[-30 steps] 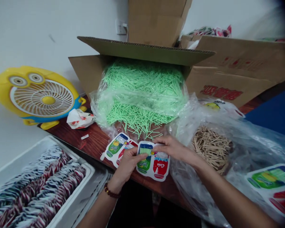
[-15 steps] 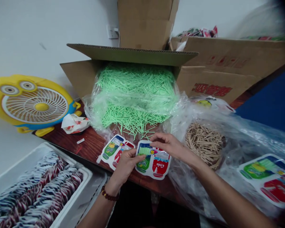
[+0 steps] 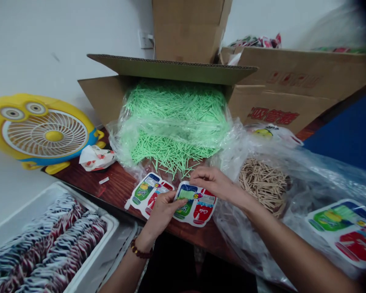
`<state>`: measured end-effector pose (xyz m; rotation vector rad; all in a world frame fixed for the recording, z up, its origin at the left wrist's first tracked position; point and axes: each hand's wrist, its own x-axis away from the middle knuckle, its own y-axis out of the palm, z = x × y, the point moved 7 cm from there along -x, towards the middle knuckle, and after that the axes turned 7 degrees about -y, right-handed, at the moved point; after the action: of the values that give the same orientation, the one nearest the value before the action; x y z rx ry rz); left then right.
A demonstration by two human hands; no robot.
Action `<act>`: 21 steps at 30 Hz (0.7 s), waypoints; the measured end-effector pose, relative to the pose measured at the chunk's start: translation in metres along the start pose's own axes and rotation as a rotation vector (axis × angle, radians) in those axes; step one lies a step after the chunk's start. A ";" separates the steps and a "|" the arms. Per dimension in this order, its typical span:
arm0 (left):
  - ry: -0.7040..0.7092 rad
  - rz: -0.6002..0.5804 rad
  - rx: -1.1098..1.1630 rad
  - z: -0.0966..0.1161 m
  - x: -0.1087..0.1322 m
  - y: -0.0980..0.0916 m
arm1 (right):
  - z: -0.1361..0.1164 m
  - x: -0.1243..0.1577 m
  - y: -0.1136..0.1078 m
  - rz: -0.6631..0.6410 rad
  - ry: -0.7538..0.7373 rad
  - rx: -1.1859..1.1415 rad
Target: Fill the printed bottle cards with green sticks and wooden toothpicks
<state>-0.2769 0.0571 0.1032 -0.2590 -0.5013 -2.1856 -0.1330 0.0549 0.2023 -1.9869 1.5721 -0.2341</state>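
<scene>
My left hand (image 3: pixel 164 209) pinches the left side of a double-bottle-shaped packet (image 3: pixel 205 211), thumb on its front. The packet has a green Sprite half and a red Cola half, and pale green sticks show through its clear window. Just above its top edge is my right hand (image 3: pixel 208 179), fingers curled together; what they hold, if anything, is hidden. A similar packet (image 3: pixel 144 189) lies on the table, partly behind my left hand. Loose green sticks (image 3: pixel 177 152) spill toward the hands from a plastic-lined cardboard box (image 3: pixel 171 71).
Brown sticks (image 3: pixel 264 185) lie in clear plastic (image 3: pixel 311 171) on the right, with another packet (image 3: pixel 344 232) on the plastic. A white foam box (image 3: pixel 111 228) at lower left holds rows of packets. A yellow fan (image 3: pixel 53 136) and crumpled tissue (image 3: pixel 96 158) stand left.
My right hand has moved slightly up and left off the packet's front, its fingers curling closer together. The packet has tilted a little; my left hand keeps its hold.
</scene>
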 end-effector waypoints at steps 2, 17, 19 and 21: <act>0.004 0.004 -0.021 0.000 0.000 0.000 | 0.003 0.001 -0.001 0.026 0.031 -0.010; -0.111 -0.116 0.015 0.015 0.009 0.036 | 0.003 0.047 -0.003 0.000 0.190 -0.039; -0.108 -0.121 -0.015 0.017 0.009 0.044 | 0.001 0.055 -0.005 0.026 0.194 -0.076; -0.100 -0.126 -0.048 0.018 0.009 0.050 | 0.005 0.065 -0.006 0.033 0.223 -0.125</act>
<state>-0.2429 0.0305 0.1357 -0.3734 -0.5342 -2.3182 -0.1074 -0.0034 0.1874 -2.0873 1.7963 -0.3636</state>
